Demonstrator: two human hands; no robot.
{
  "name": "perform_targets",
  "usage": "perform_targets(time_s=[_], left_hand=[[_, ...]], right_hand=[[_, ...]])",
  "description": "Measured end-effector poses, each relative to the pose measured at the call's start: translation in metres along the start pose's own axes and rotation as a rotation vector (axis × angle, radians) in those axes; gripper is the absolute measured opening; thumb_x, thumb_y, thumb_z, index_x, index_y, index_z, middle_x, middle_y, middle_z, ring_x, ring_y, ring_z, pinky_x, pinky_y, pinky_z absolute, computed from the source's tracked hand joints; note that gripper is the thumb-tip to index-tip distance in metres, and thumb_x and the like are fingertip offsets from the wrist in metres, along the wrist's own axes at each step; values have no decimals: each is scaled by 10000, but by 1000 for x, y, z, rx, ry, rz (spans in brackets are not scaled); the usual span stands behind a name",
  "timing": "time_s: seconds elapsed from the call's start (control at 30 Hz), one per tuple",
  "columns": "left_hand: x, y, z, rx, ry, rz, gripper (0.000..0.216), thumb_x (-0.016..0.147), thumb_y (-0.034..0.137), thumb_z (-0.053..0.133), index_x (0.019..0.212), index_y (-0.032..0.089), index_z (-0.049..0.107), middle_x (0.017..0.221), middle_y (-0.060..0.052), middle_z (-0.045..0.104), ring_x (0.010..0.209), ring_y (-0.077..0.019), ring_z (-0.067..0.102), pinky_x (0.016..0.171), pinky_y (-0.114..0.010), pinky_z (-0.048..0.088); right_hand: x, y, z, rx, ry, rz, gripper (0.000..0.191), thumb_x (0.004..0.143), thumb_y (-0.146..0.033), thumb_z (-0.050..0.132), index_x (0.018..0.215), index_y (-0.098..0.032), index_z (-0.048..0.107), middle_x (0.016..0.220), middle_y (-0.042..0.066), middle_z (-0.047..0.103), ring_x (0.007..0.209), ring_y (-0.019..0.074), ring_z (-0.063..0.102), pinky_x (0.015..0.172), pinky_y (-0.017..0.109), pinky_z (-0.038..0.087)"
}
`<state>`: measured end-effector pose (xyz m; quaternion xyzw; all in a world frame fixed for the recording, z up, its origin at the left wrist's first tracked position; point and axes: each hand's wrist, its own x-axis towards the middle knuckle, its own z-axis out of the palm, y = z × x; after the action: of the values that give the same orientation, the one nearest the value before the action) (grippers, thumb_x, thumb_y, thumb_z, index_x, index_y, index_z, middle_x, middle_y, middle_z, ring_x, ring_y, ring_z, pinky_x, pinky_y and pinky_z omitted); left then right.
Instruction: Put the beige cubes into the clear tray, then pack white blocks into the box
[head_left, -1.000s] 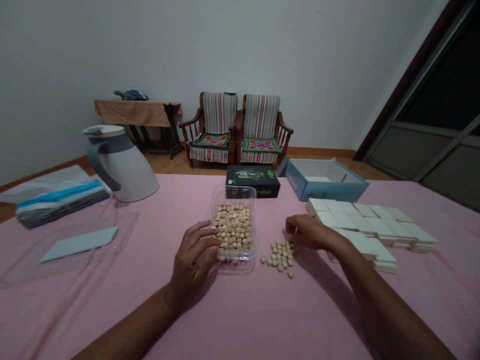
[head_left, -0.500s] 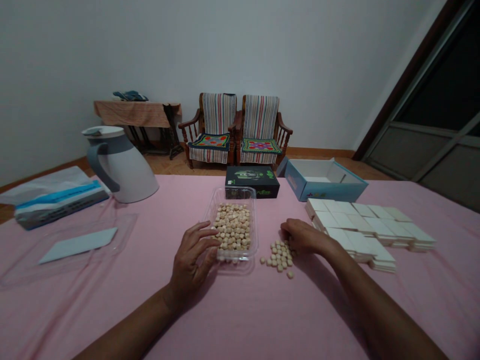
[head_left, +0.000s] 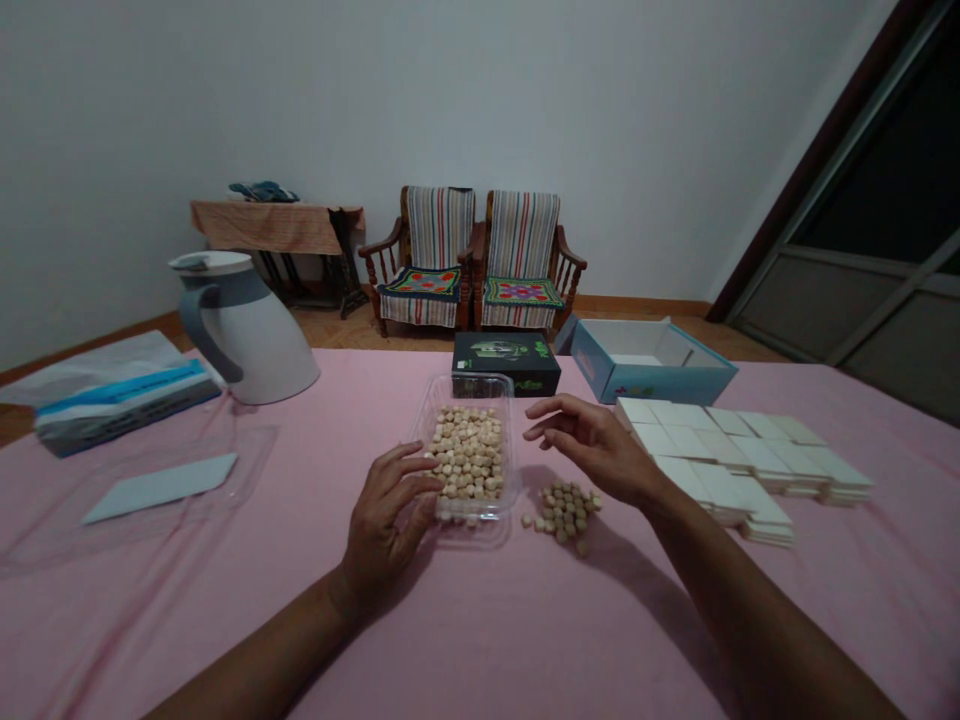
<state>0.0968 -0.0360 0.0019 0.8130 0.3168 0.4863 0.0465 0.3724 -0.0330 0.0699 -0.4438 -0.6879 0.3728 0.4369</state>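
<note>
A clear plastic tray (head_left: 508,440) full of small tan round pieces (head_left: 469,455) lies in the middle of the pink table (head_left: 480,620). My left hand (head_left: 386,520) rests against the tray's near left corner, fingers spread along its side. A small heap of the same tan pieces (head_left: 564,508) lies on the cloth just right of the tray. My right hand (head_left: 592,448) hovers above that heap, beside the tray's right rim, fingers loosely apart and reaching left. I cannot see anything held in it.
Stacks of white cards (head_left: 739,455) lie to the right. Behind them stands an open blue box (head_left: 649,365), and a black box (head_left: 506,362) sits behind the tray. A white jug (head_left: 244,335), a clear lid over a blue card (head_left: 157,485) and a blue-white packet (head_left: 120,400) lie left.
My right hand has lifted off the loose heap and moved up and left toward the tray's rim, its fingers opening. My left hand has stayed on the tray.
</note>
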Motion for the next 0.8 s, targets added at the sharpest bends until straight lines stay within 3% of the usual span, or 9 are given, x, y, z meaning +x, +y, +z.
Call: perform_targets(time_s=[0.1,0.2,0.3,0.47,0.63,0.7,0.8], left_hand=[[0,0,0,-1,-6,0,167,885,181,492,922,211,652,1048,-70,665,1174,-243,518,978,-467,448],[0,0,-1,0,-15,0,165,877,158,497,936,211,642,1057,-75,655,1185,-245,506,983,-478,440],[0,0,-1,6,-11,1,169,879,161,493,943,216,640,1058,-74,656,1189,-244,504,977,-475,445],[1,0,-1,1,-3,2,158,883,198,497,930,215,647,1040,-67,666,1174,-245,518,973,-461,450],[2,3,-1,-2,-12,-8,145,875,180,506,928,209,638,1054,-70,659,1181,-247,508,981,-468,441],[2,3,-1,-3,-4,-8,149,879,185,502,927,209,640,1042,-69,663,1177,-246,512,980,-468,442],[1,2,0,-1,3,-11,153,886,206,499,924,212,647,1035,-67,670,1171,-245,521,974,-459,450]], right_hand=[[-2,11,-11,-356,-50,75,154,785,-121,502,881,-175,610,808,34,660,749,145,628,671,254,460],[-5,25,-15,-687,-241,148,131,754,-107,542,816,-157,645,823,59,670,734,150,594,666,248,423],[-6,36,-7,-845,-366,211,142,773,-143,543,845,-154,666,863,78,674,760,161,585,671,246,394],[-4,49,2,-962,-374,242,196,785,-127,490,878,-170,657,902,82,661,791,175,584,636,249,350],[-2,50,-7,-904,-275,202,157,755,-88,503,815,-147,636,869,89,637,770,166,578,656,255,380],[-1,42,-9,-740,-156,149,126,736,-90,529,801,-148,621,829,65,628,722,148,578,651,255,407],[2,23,-3,-308,8,52,101,763,-164,567,857,-168,602,825,35,632,726,142,620,667,265,467]])
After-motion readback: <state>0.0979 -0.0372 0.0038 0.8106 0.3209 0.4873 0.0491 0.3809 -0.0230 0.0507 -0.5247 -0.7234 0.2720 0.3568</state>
